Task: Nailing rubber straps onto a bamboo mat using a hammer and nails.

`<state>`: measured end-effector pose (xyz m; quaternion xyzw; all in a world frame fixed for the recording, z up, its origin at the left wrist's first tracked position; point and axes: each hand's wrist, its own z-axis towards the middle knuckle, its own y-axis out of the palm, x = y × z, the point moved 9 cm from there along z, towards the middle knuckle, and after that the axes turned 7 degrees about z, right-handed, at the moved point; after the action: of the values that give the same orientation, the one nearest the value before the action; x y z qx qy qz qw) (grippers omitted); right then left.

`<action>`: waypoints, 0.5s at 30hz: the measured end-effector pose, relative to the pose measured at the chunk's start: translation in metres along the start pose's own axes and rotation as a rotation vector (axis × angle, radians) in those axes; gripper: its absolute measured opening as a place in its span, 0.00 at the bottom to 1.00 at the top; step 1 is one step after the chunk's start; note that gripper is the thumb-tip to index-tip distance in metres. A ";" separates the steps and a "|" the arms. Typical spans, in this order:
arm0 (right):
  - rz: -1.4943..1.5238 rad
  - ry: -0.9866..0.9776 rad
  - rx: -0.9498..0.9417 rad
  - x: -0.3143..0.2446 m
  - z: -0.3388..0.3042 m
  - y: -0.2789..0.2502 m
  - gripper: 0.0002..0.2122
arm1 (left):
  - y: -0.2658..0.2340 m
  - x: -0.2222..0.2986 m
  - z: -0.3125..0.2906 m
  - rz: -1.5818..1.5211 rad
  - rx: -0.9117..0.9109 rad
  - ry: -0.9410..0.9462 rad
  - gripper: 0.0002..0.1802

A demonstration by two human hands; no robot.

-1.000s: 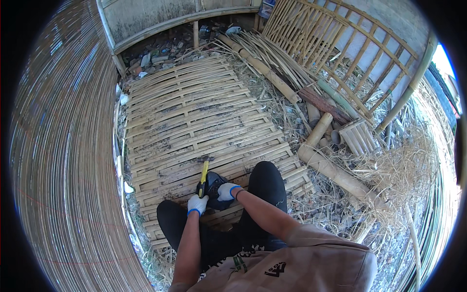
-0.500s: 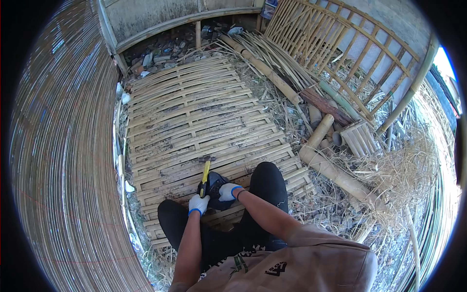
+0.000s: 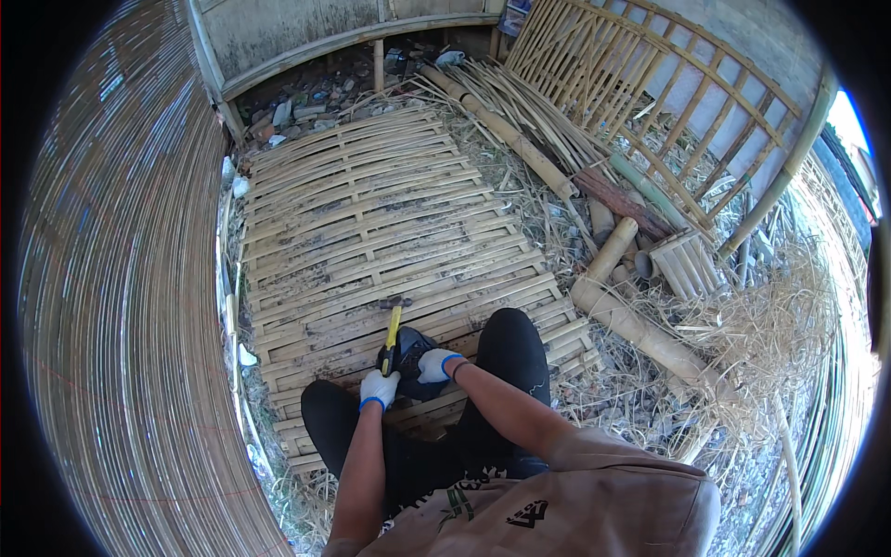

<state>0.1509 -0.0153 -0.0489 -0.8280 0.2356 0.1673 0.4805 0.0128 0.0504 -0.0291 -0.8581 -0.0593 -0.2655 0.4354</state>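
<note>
Hammer (image 3: 393, 327): I'm seeing it sitting between the knees, yellow handle, black lower grip; head is pointing away from the body, over the slatted bamboo panel (image 3: 345, 243). Can't tell if head is touching the slats.

Left hand (image 3: 379, 387): I'm holding the hammer with this one, white glove, blue cuff; fingers are closing round the lower handle, no visible gap.

Right hand (image 3: 434, 366): same glove type, dark band at the wrist; it's resting on or against a dark item (image 3: 416, 344). Fingers are curling partly out of my sight; can't tell how far they're opening or whether they're gripping.

Dark item: it's sitting just right of the handle, beside both gloves; too dark for me to identify.

Knees: left knee (image 3: 327, 408) and right knee (image 3: 508, 345) are flanking both hands, black trousers.

Panel: it's lying on the ground, slats running crosswise, dark stains showing on several.

Right side: thick bamboo pole (image 3: 650, 330) is lying beside the panel; straw (image 3: 775, 325) is spreading past it. Further up, bamboo strips (image 3: 534, 107) are lying bundled beside a reddish-brown log (image 3: 620, 199); a bamboo rack (image 3: 668, 45) is leaning behind.

Left side: reed wall (image 3: 130, 306) is standing alongside the panel.
</note>
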 end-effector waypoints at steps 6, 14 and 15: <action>-0.015 -0.080 -0.015 -0.002 0.005 0.005 0.20 | 0.003 -0.016 0.021 0.032 0.069 0.031 0.26; 0.050 -0.130 -0.343 -0.025 -0.017 0.000 0.18 | -0.040 -0.040 0.040 -0.205 0.411 -0.125 0.28; 0.108 -0.047 -0.361 -0.019 -0.017 0.004 0.17 | -0.039 -0.046 0.038 -0.259 0.436 -0.151 0.28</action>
<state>0.1333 -0.0275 -0.0341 -0.8827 0.2348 0.2517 0.3199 -0.0235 0.1102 -0.0425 -0.7467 -0.2569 -0.2353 0.5666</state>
